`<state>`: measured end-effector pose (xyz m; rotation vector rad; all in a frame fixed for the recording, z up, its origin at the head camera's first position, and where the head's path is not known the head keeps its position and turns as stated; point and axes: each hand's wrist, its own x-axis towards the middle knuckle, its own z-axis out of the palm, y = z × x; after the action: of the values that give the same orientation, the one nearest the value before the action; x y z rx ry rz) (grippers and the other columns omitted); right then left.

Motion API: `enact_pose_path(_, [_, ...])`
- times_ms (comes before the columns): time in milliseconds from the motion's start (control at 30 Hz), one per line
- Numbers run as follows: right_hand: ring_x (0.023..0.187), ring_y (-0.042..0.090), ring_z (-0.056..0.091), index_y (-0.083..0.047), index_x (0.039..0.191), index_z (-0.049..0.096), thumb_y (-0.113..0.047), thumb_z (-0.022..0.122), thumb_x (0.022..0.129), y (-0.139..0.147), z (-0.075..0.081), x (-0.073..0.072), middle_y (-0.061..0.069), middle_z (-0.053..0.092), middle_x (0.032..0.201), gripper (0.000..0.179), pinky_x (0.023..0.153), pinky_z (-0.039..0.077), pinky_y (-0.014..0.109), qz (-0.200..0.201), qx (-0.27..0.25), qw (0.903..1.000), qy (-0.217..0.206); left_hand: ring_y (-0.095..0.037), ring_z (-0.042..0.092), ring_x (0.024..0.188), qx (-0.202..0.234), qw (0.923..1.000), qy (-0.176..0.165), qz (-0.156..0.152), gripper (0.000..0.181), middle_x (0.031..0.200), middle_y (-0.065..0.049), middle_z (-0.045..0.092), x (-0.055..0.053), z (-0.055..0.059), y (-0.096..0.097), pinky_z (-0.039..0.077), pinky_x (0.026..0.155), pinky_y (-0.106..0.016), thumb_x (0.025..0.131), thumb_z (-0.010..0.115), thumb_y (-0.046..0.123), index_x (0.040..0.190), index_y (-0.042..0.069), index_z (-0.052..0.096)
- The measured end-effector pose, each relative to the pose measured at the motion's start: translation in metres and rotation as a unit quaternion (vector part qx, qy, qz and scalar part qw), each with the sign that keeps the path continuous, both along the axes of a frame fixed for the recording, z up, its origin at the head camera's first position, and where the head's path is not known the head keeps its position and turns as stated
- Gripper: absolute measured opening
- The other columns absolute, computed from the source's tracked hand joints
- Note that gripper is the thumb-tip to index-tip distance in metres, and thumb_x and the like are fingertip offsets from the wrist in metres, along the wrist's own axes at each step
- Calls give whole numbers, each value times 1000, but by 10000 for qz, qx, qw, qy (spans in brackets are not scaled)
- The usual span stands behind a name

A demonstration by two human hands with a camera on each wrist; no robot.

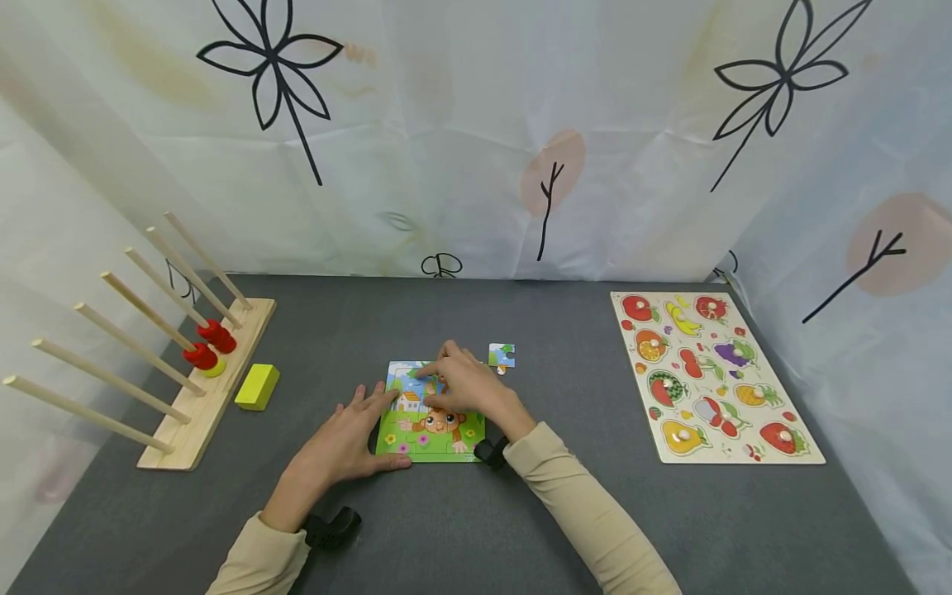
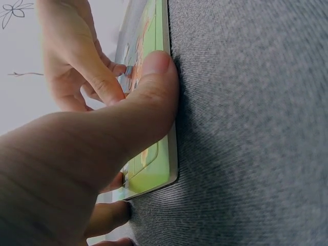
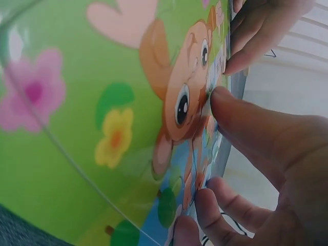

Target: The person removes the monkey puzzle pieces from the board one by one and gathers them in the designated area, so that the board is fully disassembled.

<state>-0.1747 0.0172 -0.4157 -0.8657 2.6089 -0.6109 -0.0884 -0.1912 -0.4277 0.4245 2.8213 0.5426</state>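
A jigsaw puzzle point(image 1: 435, 450) with a cartoon monkey on green grass lies on the grey table, its lower part assembled. My left hand point(image 1: 338, 442) rests along its left side, fingers spread at the upper left edge and thumb point(image 2: 156, 64) on the lower edge. Over the puzzle's upper middle, my right hand point(image 1: 472, 387) pinches a small puzzle piece point(image 2: 129, 70) between thumb and fingers, low against the picture. That piece is mostly hidden by the fingers. Just beyond the puzzle's upper right corner lies a loose blue and green puzzle piece point(image 1: 502, 355).
At the left stands a wooden peg rack point(image 1: 216, 397) with several tall pegs and red and yellow beads. Beside it is a yellow block point(image 1: 257, 387). A fruit picture board point(image 1: 714, 380) lies at the right. A printed curtain point(image 1: 461, 124) hangs behind the table.
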Motion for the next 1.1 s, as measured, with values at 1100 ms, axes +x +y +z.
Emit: enact_pose_path(1100, [90,18,42,-19,148,55,-25,75,95,-4,-4,4,12,56,125,57,64,40,26,-379,-139,9988,275,-63,33,144,-30,10000,6,47,103,159,-33,36,-2,-3,-1,36,105,-79,77,86,54,154,0,43])
